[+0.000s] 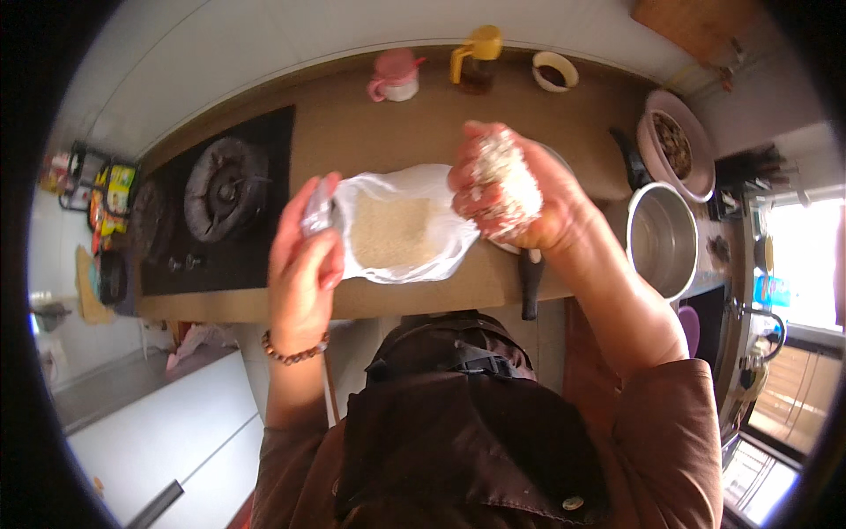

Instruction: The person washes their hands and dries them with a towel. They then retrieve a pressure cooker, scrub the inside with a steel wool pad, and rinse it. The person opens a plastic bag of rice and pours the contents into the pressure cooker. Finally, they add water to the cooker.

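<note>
A white plastic bag (456,254) lies spread on the brown counter, with pale beige crumbs (390,228) inside it. My left hand (307,241) grips the bag's gathered left edge between thumb and fingers. Raised over the bag's right side, my right hand (522,192) is curled around a clump of pale, flaky crumbs (505,178). More flakes stick to its fingers, and whether anything lies inside the clump cannot be seen. Under that hand sits a mostly hidden round pan or dish, and a black handle (531,284) points towards me.
To the left is a gas hob (228,192). A pink-lidded jar (394,76), a yellow-topped jug (477,59) and a bowl of dark liquid (555,71) line the wall. On the right stand a metal pot (663,241) and a pink basin (704,162) holding food.
</note>
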{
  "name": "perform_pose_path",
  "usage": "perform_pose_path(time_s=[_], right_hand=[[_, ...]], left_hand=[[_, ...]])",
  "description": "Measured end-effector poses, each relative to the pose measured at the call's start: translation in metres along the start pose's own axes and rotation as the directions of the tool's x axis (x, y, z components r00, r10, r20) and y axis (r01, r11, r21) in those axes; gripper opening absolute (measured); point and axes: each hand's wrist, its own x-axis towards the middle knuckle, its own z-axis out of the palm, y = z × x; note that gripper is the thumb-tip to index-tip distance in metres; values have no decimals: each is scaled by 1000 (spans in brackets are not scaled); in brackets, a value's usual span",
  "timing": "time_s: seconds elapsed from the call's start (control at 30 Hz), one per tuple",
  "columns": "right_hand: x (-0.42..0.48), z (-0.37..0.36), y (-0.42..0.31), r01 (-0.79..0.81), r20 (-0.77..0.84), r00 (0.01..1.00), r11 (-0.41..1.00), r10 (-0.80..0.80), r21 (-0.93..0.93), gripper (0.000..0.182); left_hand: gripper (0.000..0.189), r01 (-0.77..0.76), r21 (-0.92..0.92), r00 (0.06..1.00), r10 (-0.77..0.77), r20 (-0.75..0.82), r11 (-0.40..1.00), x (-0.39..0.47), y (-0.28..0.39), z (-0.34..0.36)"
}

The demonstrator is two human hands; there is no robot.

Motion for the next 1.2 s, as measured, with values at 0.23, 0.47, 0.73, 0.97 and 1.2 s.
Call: perform_pose_path(time_s=[0.23, 0.47, 0.73, 0.97, 1.2], right_hand=[[-169, -27, -60, 364, 137, 925, 930, -355, -46, 38], [-295, -156, -97, 568, -302, 107, 307, -947, -763, 23], [-321, -168, -95, -69, 55, -264, -38, -963, -997, 20], [-314, -211, -95, -656, 487, -246, -226, -838, -720, 11], [-310, -188, -100, -456, 248, -301, -89, -921, -885, 9]], left_hand=[[48, -33, 112, 994, 45, -98, 993, -1, 1, 19], [50, -15, 184, 983, 48, -180, 983, 4, -5, 38], [49, -13, 299, 963, 92, -254, 954, 5, -8, 42], [47, -17, 227, 987, 53, -152, 974, 4, -5, 42], [47, -23, 236, 982, 67, -178, 971, -1, -7, 30]])
